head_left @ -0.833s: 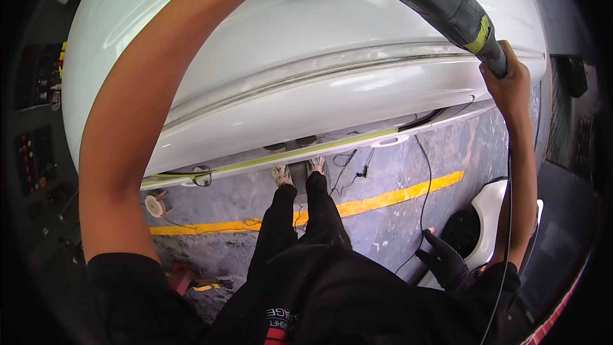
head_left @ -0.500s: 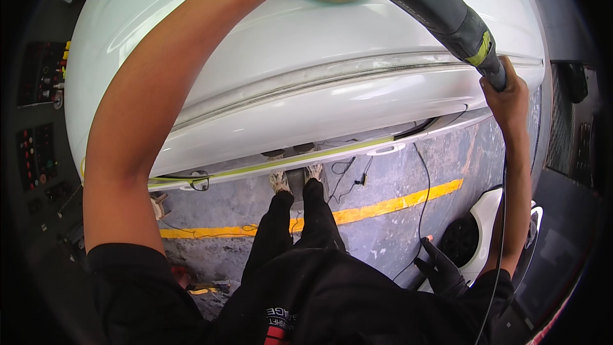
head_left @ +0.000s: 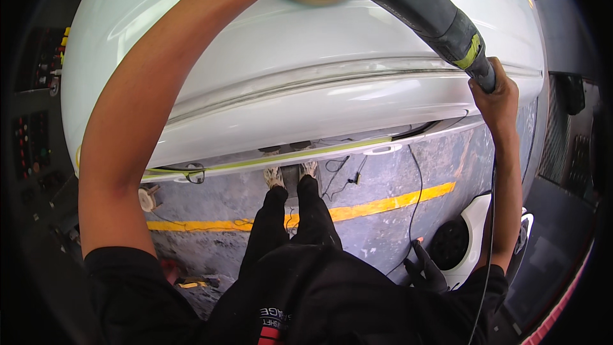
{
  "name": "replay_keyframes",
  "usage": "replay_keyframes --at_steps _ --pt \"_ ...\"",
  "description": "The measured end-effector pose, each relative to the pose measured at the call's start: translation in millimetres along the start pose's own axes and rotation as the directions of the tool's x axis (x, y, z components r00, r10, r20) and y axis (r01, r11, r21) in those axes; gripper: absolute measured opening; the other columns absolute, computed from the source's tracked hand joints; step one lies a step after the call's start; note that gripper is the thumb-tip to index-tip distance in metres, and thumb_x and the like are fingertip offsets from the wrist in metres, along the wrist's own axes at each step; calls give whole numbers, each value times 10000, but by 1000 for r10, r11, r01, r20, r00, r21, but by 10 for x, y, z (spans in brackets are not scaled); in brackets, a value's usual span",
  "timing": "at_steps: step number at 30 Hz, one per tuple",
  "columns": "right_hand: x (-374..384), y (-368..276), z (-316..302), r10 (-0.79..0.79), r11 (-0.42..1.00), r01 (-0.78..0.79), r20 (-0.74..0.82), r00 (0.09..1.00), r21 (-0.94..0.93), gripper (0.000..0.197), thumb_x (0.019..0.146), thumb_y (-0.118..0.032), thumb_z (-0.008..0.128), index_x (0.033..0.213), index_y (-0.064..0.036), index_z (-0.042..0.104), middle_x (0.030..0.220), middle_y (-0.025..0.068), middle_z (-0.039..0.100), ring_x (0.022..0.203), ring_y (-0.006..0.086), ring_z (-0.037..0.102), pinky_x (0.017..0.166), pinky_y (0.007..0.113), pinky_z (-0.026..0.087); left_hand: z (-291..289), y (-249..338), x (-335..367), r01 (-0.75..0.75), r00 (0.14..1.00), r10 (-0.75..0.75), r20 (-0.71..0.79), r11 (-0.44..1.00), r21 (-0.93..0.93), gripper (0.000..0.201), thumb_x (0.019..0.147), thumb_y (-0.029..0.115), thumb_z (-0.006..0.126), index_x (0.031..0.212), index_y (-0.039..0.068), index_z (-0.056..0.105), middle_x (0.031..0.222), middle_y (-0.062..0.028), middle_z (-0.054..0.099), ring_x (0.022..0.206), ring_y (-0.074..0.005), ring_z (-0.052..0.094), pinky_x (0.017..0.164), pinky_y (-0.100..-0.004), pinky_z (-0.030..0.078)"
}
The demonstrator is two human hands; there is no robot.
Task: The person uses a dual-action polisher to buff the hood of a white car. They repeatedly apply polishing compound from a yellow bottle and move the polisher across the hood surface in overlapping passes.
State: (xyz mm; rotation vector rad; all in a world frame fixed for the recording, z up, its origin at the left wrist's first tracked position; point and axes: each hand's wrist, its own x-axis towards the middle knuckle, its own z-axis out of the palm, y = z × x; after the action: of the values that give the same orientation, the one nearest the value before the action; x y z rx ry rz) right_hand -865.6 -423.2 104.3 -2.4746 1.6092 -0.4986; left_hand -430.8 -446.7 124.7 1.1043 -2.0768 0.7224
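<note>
Polisher (head_left: 426,14) slightly farther left on white panel (head_left: 287,32) than before

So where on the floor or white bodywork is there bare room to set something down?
Floor below the yellow line looks bare between the right trouser leg and thin cable; so does the curved bodywork above its groove, between left forearm and power tool. Crowded: cords beside the shoes, and a white curved part lower right.
</note>
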Motion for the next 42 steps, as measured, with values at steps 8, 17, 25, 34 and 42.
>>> replay_keyframes --at_steps 8,17,25,34,42 --pt "117 -204 56 -56 998 56 18 998 18 385 815 -65 809 1173 -97 674 832 177 722 769 341 741 745 404 563 -308 -90 -129 30 999 -33 42 997 77 776 864 765 598 851 -2 716 756 -162 653 704 -328 638 706 -443 513" --pt "131 -297 47 -62 998 62 18 998 3 351 824 -67 802 1149 -95 673 814 165 711 752 329 733 735 394 559 -311 -183 -195 17 1000 -17 1 998 61 788 887 771 575 848 -5 711 743 -161 645 683 -323 629 688 -448 510" --pt "102 -393 35 -53 998 52 24 998 32 333 827 -66 804 1131 -96 672 805 153 707 738 319 725 731 391 554 -353 -157 -216 39 998 -42 43 997 62 763 870 756 592 855 2 710 752 -162 646 687 -326 626 690 -443 508" --pt "183 -462 84 -98 995 97 31 995 26 355 815 -73 819 1131 -107 662 805 165 716 753 358 730 725 414 555 -501 -227 -302 45 999 -47 27 996 77 717 859 718 634 864 7 717 761 -154 651 695 -320 629 688 -440 504" --pt "209 -752 33 -145 989 145 56 988 11 367 807 -85 831 1131 -110 659 796 169 723 757 373 747 695 432 558 -683 -415 -499 89 993 -92 67 995 54 757 863 742 601 936 -1 723 801 -167 666 722 -330 633 702 -445 502"
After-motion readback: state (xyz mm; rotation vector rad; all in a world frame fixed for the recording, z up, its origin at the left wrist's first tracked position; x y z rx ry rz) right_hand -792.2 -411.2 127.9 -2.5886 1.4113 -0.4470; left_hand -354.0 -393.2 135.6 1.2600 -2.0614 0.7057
